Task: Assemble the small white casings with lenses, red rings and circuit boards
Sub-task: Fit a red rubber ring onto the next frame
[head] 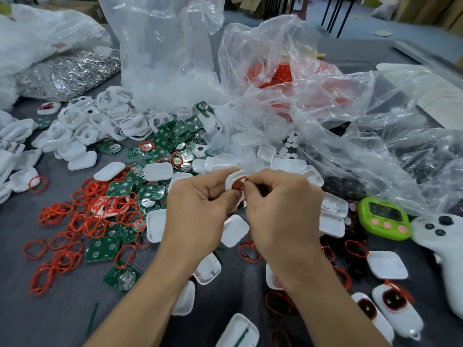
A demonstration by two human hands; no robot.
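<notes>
Both hands are up over the middle of the tabletop (62,309), working on one small white casing (233,177). The left hand (200,209) grips the casing, fingers curled round it and the thumb pressed to its near face. The right hand (283,211) is closed too, thumb and forefinger pinching a red ring (238,186) that sits on the casing's open face. Whether the ring is fully seated I cannot tell.

Below and left of the hands, loose rings (82,221) lie in a tangle, mixed with green boards (102,249). More boards (165,139) are heaped further back, just beside a pile of white frames (100,121) toward the far left. White lids (157,171) are scattered round the hands on all sides.

Along the far edge stand crumpled clear bags (162,58); one of them (280,71) holds red rings. A sack of shiny metal bits (67,76) lies at the far left corner.

By the right edge sits a green timer (384,219), touching a white controller (441,236). Near the front right corner lie two finished casings (390,306) with red-rimmed dark windows.
</notes>
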